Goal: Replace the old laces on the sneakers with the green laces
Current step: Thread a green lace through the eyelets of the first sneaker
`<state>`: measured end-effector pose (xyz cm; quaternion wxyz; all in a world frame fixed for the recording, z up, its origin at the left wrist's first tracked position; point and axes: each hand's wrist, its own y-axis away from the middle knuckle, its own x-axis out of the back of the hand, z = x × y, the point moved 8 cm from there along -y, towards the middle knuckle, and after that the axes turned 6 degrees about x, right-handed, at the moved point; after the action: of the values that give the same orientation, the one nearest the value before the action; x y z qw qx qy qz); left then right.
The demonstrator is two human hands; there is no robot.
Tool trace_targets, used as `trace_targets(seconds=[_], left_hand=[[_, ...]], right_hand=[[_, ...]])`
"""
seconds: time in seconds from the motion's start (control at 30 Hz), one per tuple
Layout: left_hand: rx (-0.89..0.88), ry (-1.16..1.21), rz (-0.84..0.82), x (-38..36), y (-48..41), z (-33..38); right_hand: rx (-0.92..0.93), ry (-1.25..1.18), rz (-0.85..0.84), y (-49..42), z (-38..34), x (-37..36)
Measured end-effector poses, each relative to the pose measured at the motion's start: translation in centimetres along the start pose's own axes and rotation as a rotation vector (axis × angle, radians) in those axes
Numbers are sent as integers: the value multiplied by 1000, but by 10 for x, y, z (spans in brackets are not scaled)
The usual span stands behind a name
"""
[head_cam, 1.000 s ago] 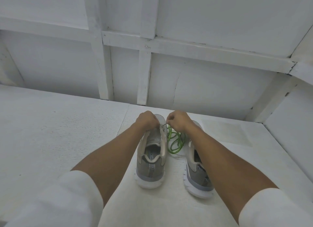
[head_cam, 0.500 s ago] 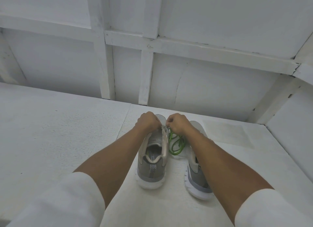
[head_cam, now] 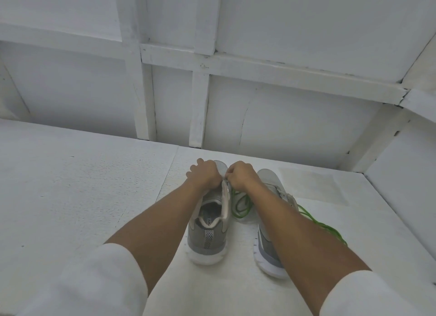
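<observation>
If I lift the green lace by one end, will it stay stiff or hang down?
Probably floppy: the green lace lies in loose loops beside the left sneaker. Likely light, being thin cord. It may snag, since it passes behind the right forearm.

Left of the grey sneaker [head_cam: 208, 230], the white surface [head_cam: 82, 197] lies open, wide enough for my hand to pass. Right of it, loops of green lace [head_cam: 240, 207] fill the gap up to the second sneaker [head_cam: 265, 249], with more lace trailing past that. Over its toe end my left hand [head_cam: 204, 174] and right hand [head_cam: 239, 175] crowd together; beyond stands the panelled wall [head_cam: 283, 127].
</observation>
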<state>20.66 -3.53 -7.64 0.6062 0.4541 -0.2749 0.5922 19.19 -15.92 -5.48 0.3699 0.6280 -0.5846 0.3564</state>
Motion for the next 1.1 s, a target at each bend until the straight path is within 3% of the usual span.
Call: trace_targets(seconds=[0.13,0.27,0.37,0.53,0.7,1.1], left_hand=[[-54,104,-20,15,-3,-1],[45,341,1,53,-10,-20],[-2,395,44,74,-12,-23],[-153,454,-31,69,-8,-12],[-189,468,-61,67,-7,-10],[-8,148,-248,23,4,-33]], right_hand=[[-16,35,-18,-1,0,0],[-20,59,-43,4,0,-1],[3,45,-68,2,-4,-1],[141,-390,63,2,-31,20],[134,-526,81,0,-37,17],[50,-154,9,3,-28,-3]])
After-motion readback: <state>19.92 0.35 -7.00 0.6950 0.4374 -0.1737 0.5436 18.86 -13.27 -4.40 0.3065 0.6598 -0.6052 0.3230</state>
